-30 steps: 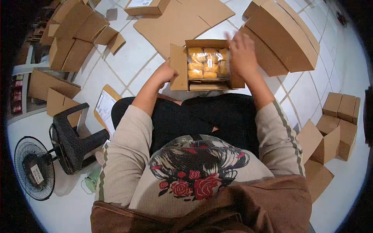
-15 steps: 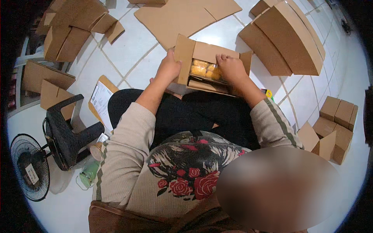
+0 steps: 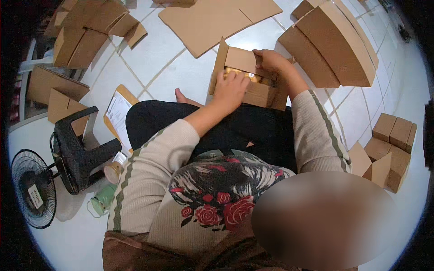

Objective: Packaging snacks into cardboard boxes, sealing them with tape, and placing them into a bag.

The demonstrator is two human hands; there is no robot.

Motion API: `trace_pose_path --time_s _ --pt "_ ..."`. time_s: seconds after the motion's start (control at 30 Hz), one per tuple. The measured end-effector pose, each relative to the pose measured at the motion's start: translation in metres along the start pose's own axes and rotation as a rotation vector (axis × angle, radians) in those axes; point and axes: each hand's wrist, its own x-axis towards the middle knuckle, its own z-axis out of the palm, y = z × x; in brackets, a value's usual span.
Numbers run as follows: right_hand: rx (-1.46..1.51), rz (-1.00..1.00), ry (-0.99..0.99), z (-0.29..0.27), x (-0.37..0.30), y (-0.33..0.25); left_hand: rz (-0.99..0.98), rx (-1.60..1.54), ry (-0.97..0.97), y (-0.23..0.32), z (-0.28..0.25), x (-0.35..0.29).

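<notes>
A small open cardboard box (image 3: pixel 259 95) sits upright just beyond my crossed legs, its flaps standing up. Inside lie yellow-orange pieces (image 3: pixel 264 81) in clear wrapping, partly covered by my fingers. My left hand (image 3: pixel 231 90) reaches over the near left part of the box, fingers spread and bent down at the contents; the fingertips are partly hidden. At the far right corner my right hand (image 3: pixel 271 61) is closed on the box's upright flap, thumb toward the opening.
A flat cardboard sheet (image 3: pixel 217 20) lies beyond the box. Large folded cartons (image 3: pixel 330 43) stand at right, with small boxes (image 3: pixel 389 140) nearer. More cartons (image 3: pixel 83 45), a clipboard (image 3: pixel 120 113), a black stand (image 3: pixel 74 153), a fan (image 3: pixel 34 189) and a green container (image 3: pixel 104 198) are at left.
My left hand has left the left flap and moved right over the box's near side. My right hand has shifted from above the contents to the far right flap. The near flap now stands higher.
</notes>
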Motion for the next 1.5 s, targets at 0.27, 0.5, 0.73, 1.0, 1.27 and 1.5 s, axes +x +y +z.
trace_pose_path --time_s 0.27,0.5,0.73,1.0,1.27,1.5 --pt "0.028 0.070 0.040 0.016 0.002 0.006 0.216 -0.167 0.016 0.008 0.049 -0.005" --pt "-0.006 0.054 0.035 0.019 -0.005 0.010 0.134 -0.032 -0.089 0.000 0.036 0.015" --pt "0.254 0.120 0.448 -0.023 -0.038 0.019 0.168 -0.052 -0.027 -0.008 0.043 0.011" --pt "0.443 0.216 0.048 0.011 -0.073 0.081 0.159 -0.104 -0.012 -0.009 0.042 0.019" --pt "0.758 0.021 -0.055 0.013 -0.043 0.049 0.116 -0.117 0.092 -0.012 0.056 0.025" --pt "0.427 0.157 0.116 0.036 -0.030 0.029 0.095 -0.137 0.174 -0.016 0.065 0.021"
